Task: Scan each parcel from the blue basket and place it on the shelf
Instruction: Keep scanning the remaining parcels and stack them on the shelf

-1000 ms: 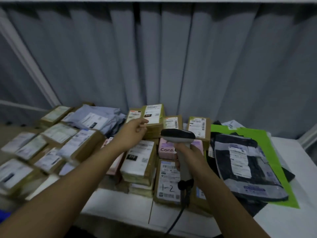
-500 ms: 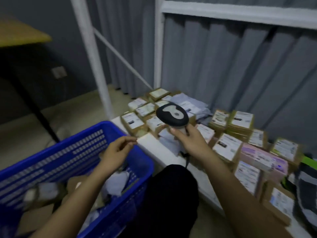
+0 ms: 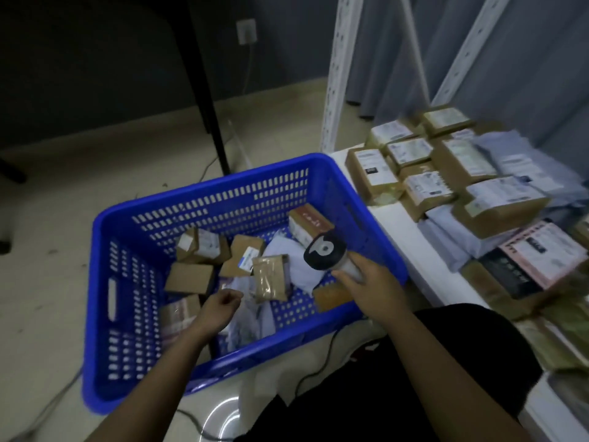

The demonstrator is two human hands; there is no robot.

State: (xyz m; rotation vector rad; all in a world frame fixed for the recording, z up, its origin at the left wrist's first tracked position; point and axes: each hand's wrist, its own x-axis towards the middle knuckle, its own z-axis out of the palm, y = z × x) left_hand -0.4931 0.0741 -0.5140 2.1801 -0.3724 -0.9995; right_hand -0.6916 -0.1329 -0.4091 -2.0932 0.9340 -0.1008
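**Left hand down in the blue basket, scanner held over it**

Head view: The blue basket (image 3: 204, 199) stands on the pale floor at centre left, its slotted walls all in view, its right rim just beside the white shelf (image 3: 411, 237). Inside lie a jumble of parcels: a brown box with a white label (image 3: 200, 244) toward the far left, a plain brown box (image 3: 189, 277) nearer, a brown box with a small blue-and-white label (image 3: 243, 255) in the middle, a padded tan envelope (image 3: 271, 277) tilted beside it, a reddish-topped box (image 3: 307, 223) leaning at the far right wall, and pale plastic mailers (image 3: 296, 266) among them.

The left hand (image 3: 220, 306) is low inside the basket near its near wall, fingers curled loosely, thumb meeting the fingertips above a crumpled pale mailer (image 3: 247, 317); whether it already pinches that mailer cannot be told from the blur. The right hand (image 3: 371, 282) grasps the handle of the scanner (image 3: 323, 252), whose black-and-white head points over the basket's right side. A dark cable (image 3: 322, 365) runs along the floor below the basket.

On the shelf, at right, labelled brown boxes (image 3: 371, 172) and grey mailers (image 3: 522, 161) lie packed side by side, with a pink-labelled parcel (image 3: 541, 253) nearer. A white shelf upright (image 3: 338, 71) rises at the far corner, and a black table leg (image 3: 207, 90) stands on the far floor.
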